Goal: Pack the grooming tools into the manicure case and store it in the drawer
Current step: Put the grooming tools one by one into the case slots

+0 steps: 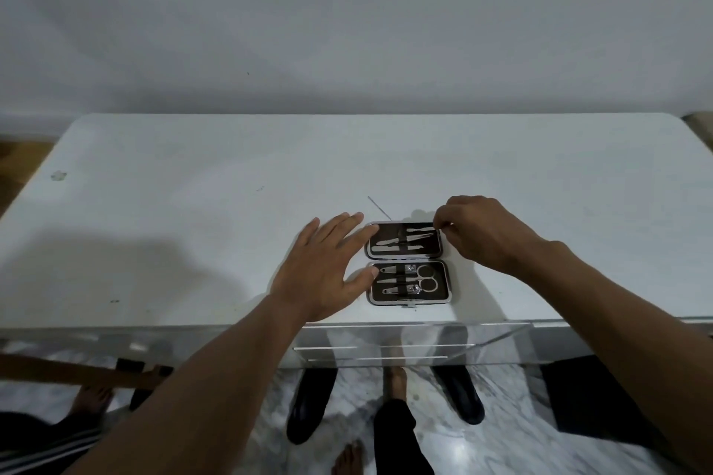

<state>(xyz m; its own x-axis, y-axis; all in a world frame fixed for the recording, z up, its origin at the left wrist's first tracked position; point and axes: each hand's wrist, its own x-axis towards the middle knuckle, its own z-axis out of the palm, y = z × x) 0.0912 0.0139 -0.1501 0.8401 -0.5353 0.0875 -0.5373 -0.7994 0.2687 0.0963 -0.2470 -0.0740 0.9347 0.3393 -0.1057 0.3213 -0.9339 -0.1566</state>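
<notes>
Presently, head view: the manicure case [407, 263] lies open near the table [193, 204] front edge. The left hand [320, 266] is spread flat beside it; the right hand [478, 231] pinches a tool at the far half's corner. Risk: a thin pick [379, 207] beyond the case may be left unpacked.

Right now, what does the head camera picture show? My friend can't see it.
An open dark manicure case with silver metal tools strapped inside lies on a white table. The left hand rests flat against its left edge, and the right hand pinches at its top right corner. A thin metal pin lies just behind.
</notes>
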